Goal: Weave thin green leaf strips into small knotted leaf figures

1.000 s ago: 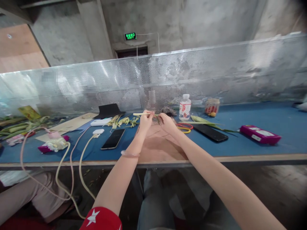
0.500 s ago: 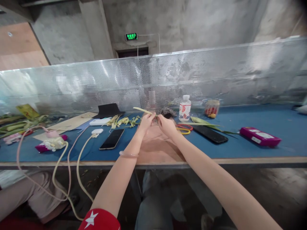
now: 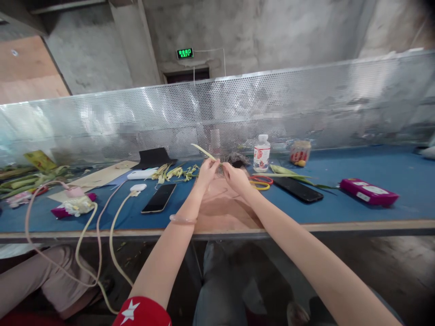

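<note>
Over the blue table [image 3: 416,181], hands [image 3: 206,174] face a perforated metal screen [image 3: 295,102].

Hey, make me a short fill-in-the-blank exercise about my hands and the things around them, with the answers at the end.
1. A pale strip juts from the fingers of the ____ hand.
2. Right of the right hand stands a bottle whose cap is coloured ____.
3. The tabletop is coloured ____.
4. The red sleeve bears a white ____.

Missing words: left; white; blue; star.

Both arms [image 3: 170,251] stretch toward the far side, left hand [image 3: 205,174] and right hand [image 3: 235,178] close together, fingers [image 3: 214,164] curled inward
</note>
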The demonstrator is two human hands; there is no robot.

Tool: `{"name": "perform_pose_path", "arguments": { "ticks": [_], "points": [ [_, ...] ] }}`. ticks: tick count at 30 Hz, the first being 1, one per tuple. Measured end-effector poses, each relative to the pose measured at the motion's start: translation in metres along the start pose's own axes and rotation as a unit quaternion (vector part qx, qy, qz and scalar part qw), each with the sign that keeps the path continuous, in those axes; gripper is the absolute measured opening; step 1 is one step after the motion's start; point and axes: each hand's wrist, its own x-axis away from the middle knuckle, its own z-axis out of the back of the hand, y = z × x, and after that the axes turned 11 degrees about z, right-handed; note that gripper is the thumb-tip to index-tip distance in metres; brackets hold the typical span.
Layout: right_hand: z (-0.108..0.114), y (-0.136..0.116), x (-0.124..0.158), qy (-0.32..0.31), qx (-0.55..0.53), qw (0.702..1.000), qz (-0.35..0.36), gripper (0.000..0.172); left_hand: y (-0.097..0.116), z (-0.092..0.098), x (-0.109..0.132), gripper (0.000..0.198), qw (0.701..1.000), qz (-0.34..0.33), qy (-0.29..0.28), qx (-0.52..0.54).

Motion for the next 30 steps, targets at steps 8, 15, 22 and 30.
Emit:
{"name": "perform_pose_path", "arguments": {
  "ticks": [8, 15, 22, 30],
  "points": [
    [0.0, 0.002, -0.001, 0.005, -0.013, 1.0, -0.015, 0.029, -0.002, 0.001, -0.003, 0.019, 0.999, -0.032, -0.012, -0.007],
    [-0.003, -0.001, 0.0, -0.006, -0.004, 0.998, -0.068, 0.031, -0.002, 0.002, -0.004, 0.017, 0.997, -0.055, 0.011, -0.052],
    [-0.002, -0.004, -0.001, -0.025, -0.003, 0.996, -0.083, 0.026, -0.007, 0.003, -0.004, 0.014, 0.989, -0.087, 0.048, -0.112],
    [-0.005, 0.002, 0.002, -0.003, -0.054, 0.995, -0.078, 0.03, -0.011, 0.004, -0.004, 0.012, 0.982, -0.1, 0.052, -0.154]
  ]
}}
